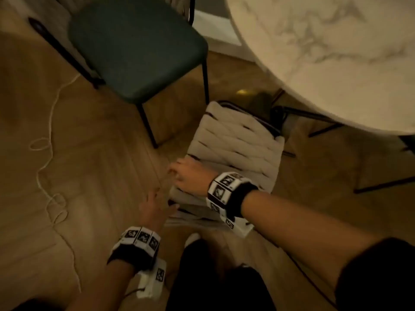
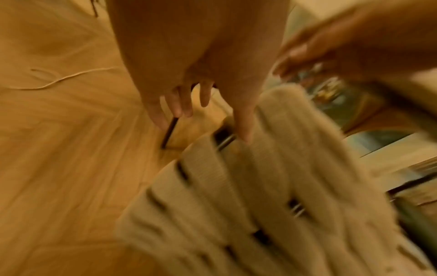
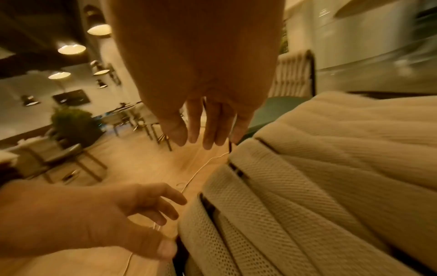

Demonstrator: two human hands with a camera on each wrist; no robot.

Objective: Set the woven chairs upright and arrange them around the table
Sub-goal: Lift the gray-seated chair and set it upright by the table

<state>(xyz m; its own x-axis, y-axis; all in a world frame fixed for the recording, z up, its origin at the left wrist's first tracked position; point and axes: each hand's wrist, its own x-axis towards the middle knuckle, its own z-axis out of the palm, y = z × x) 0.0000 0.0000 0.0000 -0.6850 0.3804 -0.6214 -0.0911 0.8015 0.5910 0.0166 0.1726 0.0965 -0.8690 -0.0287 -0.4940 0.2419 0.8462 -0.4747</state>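
A cream woven chair (image 1: 233, 149) lies tipped over on the wood floor, partly under the edge of the marble table (image 1: 336, 52). My right hand (image 1: 182, 173) hovers over the left edge of its woven back with fingers straight and holds nothing. My left hand (image 1: 157, 205) reaches toward the lower left corner of the woven back, fingers spread, thumb close to the edge. In the left wrist view the left hand (image 2: 189, 106) is just beside the woven chair (image 2: 260, 196). In the right wrist view the right hand (image 3: 203, 130) hangs above the woven chair (image 3: 319, 177).
A second chair with a green seat (image 1: 134, 48) and thin black legs stands upright to the upper left. A white cable (image 1: 49, 153) loops across the floor on the left. Black table legs (image 1: 325, 129) run under the tabletop. My legs are at the bottom.
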